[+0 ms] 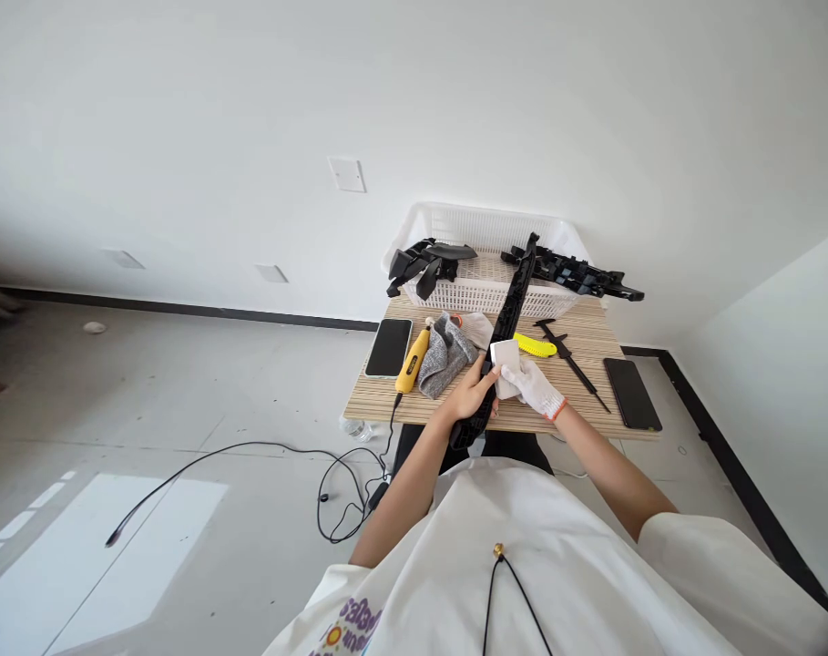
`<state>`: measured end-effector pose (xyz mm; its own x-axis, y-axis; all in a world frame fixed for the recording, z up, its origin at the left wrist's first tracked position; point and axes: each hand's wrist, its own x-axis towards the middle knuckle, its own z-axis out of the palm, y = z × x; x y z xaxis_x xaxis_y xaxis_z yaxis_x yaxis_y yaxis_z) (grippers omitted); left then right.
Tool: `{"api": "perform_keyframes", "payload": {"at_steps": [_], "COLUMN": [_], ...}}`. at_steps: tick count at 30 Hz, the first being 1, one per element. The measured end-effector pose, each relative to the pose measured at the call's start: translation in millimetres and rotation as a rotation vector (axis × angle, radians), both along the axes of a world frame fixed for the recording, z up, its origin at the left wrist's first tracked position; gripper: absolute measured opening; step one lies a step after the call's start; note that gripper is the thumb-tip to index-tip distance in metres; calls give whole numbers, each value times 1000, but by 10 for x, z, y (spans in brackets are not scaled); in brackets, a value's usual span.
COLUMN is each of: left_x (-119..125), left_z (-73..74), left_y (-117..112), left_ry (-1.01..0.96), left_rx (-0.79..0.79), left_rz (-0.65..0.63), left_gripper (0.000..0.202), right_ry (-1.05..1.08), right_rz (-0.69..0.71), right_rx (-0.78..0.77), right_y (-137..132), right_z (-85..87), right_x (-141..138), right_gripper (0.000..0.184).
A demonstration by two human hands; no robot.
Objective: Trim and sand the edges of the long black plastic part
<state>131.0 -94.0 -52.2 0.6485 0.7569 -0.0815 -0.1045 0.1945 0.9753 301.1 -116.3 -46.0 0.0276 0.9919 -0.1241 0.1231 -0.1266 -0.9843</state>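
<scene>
My bare left hand [466, 395] is wrapped round the lower part of a long black plastic trim piece [511, 308]. The piece slants from above my lap up over the table, and its ribbed side faces me. In a white knit glove with an orange cuff, my right hand [537, 390] grips a flat white rectangular pad [505, 357]. That pad lies against or just over the trim piece, beside my left thumb; whether it touches cannot be made out. A yellow utility knife [535, 345] and a black caliper [572, 363] lie beyond my right hand.
A white plastic basket [447, 296] with black plastic parts stands at the table's back. Left on the table [362, 401] are a phone [389, 347], a yellow corded tool [412, 362] and a grey cloth [444, 357]. Another phone [632, 394] lies right. Cables [263, 444] cross the floor.
</scene>
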Motion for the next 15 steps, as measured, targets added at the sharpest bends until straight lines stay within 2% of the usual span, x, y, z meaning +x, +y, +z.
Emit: {"api": "perform_keyframes", "payload": {"at_steps": [4,10,15], "left_x": [-3,10,14], "left_z": [24,-1,-2], "left_y": [-15,16,27], "left_ry": [-2,-15,4], "left_rx": [-20,-35,-48], "left_rz": [16,33,22], "left_gripper": [68,60,60], "right_ry": [9,34,8], "right_rz": [-65,-211,-179], "right_rx": [27,110,92], "right_y": [61,202,207], "right_z": [28,-23,-23], "right_x": [-6,-6,-7], "right_gripper": [48,46,41]}}
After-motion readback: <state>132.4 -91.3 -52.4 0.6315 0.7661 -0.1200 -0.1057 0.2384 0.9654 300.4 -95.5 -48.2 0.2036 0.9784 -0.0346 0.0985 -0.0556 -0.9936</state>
